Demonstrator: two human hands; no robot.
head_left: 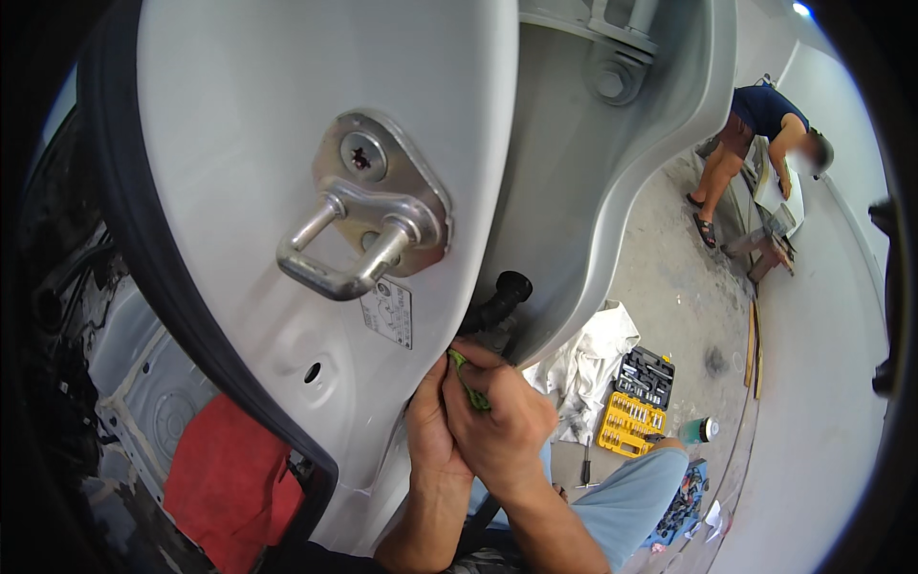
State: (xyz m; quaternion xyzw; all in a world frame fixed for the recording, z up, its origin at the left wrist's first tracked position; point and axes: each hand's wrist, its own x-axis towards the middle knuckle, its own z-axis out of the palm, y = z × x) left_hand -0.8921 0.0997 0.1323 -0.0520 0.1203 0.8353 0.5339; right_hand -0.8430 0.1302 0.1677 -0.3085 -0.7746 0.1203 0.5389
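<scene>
My right hand [507, 416] is closed, its fingers curled round a bright green piece [466, 381] whose kind I cannot make out. Pressed against it, my left hand [436, 426] has its fingers drawn together, and what they grip is hidden. Both hands sit at the lower edge of the white car body panel [249, 172], in the gap beside the door. Just above them a black ribbed rubber boot [502, 298] spans that gap. A metal striker loop [349, 277] is bolted to the panel above left.
A hinge bolt [614, 81] shows in the door gap at the top. A red cloth [229, 483] lies at lower left. On the floor are a white cloth [588, 368], a yellow socket set [631, 424] and a screwdriver [586, 467]. Another person [765, 115] bends over at far right.
</scene>
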